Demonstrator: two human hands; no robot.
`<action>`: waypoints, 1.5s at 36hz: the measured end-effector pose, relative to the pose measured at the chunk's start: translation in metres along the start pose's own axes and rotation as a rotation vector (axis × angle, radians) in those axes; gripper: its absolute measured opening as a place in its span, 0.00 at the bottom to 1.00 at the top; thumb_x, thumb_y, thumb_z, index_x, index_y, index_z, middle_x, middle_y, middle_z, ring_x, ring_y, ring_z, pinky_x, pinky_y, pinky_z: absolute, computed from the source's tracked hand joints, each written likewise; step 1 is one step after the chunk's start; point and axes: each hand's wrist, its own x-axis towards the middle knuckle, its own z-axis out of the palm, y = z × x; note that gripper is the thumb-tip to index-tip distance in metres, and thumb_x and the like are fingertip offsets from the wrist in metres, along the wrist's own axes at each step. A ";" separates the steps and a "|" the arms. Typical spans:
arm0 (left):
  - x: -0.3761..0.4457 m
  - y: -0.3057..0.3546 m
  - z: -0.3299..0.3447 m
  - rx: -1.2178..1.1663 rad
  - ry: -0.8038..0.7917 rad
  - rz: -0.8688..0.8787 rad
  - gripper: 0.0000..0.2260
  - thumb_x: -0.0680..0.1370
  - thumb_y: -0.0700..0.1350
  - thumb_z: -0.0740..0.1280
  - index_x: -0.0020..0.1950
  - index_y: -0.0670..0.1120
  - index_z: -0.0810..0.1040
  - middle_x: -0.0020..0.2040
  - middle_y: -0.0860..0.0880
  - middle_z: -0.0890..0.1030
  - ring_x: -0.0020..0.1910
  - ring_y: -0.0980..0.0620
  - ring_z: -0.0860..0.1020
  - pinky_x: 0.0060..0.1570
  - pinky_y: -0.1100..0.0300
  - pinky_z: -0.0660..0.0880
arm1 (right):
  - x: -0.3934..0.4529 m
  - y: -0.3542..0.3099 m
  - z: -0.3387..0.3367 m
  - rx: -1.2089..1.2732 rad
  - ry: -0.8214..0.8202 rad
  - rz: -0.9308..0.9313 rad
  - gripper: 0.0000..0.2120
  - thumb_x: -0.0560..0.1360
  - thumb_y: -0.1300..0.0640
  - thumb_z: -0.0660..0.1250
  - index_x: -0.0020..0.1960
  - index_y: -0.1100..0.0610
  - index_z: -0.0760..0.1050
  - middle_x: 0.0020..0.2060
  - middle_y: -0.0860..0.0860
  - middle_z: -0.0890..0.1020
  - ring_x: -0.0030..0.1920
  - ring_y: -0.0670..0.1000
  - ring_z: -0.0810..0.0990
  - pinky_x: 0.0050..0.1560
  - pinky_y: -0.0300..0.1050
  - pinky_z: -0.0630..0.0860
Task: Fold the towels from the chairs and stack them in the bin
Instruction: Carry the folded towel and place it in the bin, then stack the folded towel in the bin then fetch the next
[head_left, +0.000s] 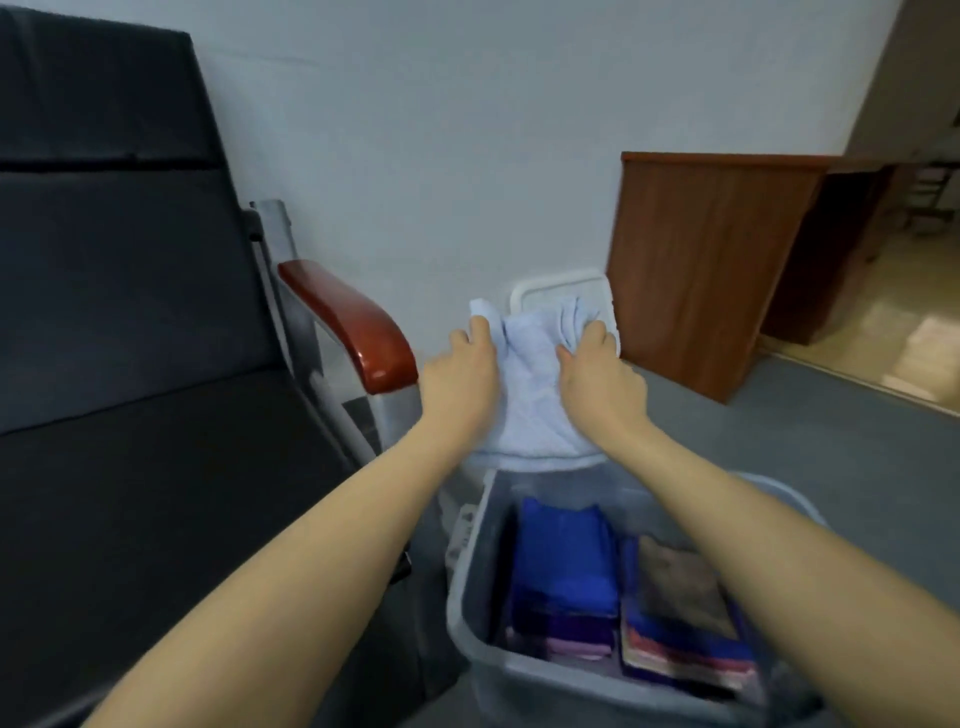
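Fingers of both hands are curled into one pale blue towel (535, 384): the left hand (460, 374) pinches its upper left corner, the right hand (597, 374) bunches its upper right edge. The towel hangs in the air between them, above the far rim of the bin.

One dark chair (119, 332) with a red-brown armrest (353, 327) fills the left. One brown cabinet (701, 260) stands against the white wall (441, 130) on the right. One grey bin (519, 670) sits on the grey floor (779, 441) below the arms, holding two stacks of folded towels: a blue and purple stack (563, 571) on the left, a mixed stack (680, 618) on the right. One white container (561, 286) shows behind the towel; what is in it cannot be told.
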 end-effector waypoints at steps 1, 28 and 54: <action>-0.001 0.013 0.015 -0.031 -0.079 -0.003 0.17 0.75 0.39 0.66 0.63 0.36 0.70 0.42 0.42 0.77 0.30 0.42 0.77 0.24 0.61 0.57 | -0.002 0.017 0.004 -0.009 -0.021 0.029 0.17 0.83 0.51 0.53 0.63 0.64 0.64 0.56 0.59 0.75 0.49 0.61 0.79 0.37 0.46 0.65; -0.084 0.073 0.292 0.121 -0.708 -0.127 0.17 0.80 0.41 0.57 0.69 0.42 0.59 0.62 0.42 0.70 0.56 0.44 0.74 0.49 0.55 0.70 | -0.075 0.209 0.229 0.329 -0.641 0.450 0.21 0.78 0.59 0.63 0.66 0.63 0.60 0.65 0.60 0.67 0.62 0.62 0.72 0.59 0.53 0.70; -0.132 0.066 0.325 -0.106 -1.141 -0.018 0.35 0.78 0.58 0.60 0.78 0.52 0.43 0.77 0.45 0.35 0.76 0.41 0.44 0.74 0.49 0.46 | -0.110 0.246 0.271 -0.238 -0.770 -0.160 0.32 0.77 0.38 0.51 0.76 0.52 0.60 0.76 0.56 0.60 0.73 0.55 0.64 0.71 0.54 0.59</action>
